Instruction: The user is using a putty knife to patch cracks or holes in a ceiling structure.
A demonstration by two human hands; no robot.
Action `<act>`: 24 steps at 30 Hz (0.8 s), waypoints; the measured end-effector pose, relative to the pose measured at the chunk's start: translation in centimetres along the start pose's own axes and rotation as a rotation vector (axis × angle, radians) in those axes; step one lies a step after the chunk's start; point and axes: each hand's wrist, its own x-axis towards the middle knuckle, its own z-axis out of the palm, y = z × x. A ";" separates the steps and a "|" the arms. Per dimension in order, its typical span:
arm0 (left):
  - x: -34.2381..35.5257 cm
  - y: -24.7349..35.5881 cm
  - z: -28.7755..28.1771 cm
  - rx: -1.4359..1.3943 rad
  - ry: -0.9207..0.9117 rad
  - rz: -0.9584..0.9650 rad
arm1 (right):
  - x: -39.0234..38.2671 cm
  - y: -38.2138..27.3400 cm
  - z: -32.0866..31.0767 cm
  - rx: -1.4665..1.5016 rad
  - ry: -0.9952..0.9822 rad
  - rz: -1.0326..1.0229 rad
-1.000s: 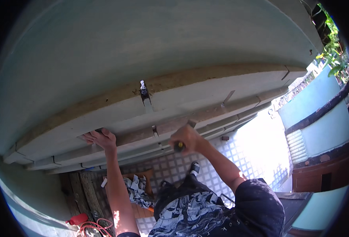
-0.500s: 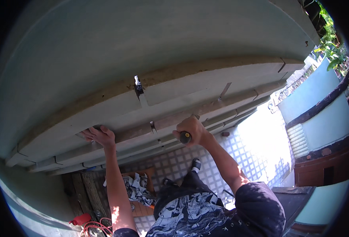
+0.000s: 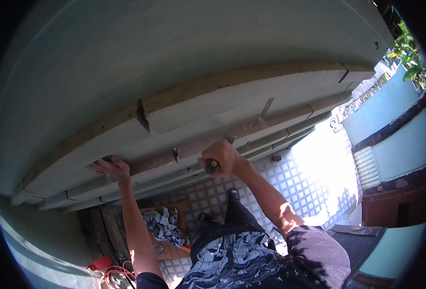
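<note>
In front of me is a pale wall with stepped, curved ledges [image 3: 189, 130]. My right hand [image 3: 225, 155] is closed around the dark handle of a hand tool [image 3: 212, 167], whose butt end has a yellow spot. A flat, dull piece shows just beyond the knuckles at a ledge edge, but whether it is the tool's blade is unclear. Left of it, my left hand [image 3: 112, 169] lies with fingers extended against the ledges; a dark patch shows by its thumb. Between the hands a ledge has a small dark notch [image 3: 175, 154]; a larger dark gap [image 3: 142, 115] breaks the upper ledge.
Below is a checkered tiled floor [image 3: 227, 192], brightly sunlit at the right. Crumpled printed paper [image 3: 167, 225] lies on a brown board [image 3: 181, 212]. Wooden planks [image 3: 111, 229], a red object [image 3: 99, 263] and a coiled reddish hose [image 3: 114, 277] are lower left. A turquoise wall [image 3: 381, 120] stands right.
Both hands and the ledges appear shifted slightly left in the view. The white sliver seen sticking up at the upper ledge gap no longer shows. Both hands keep their poses.
</note>
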 end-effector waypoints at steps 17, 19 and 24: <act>-3.6 18.6 -4.0 -0.320 -0.637 0.031 | -2.5 2.1 -2.7 0.175 -0.176 -0.034; -4.0 19.6 -3.4 -0.336 -0.674 0.030 | -2.6 1.4 -2.6 0.263 -0.176 -0.090; -5.5 20.1 -2.7 -0.343 -0.722 0.059 | -1.5 1.6 -1.4 0.151 -0.203 -0.051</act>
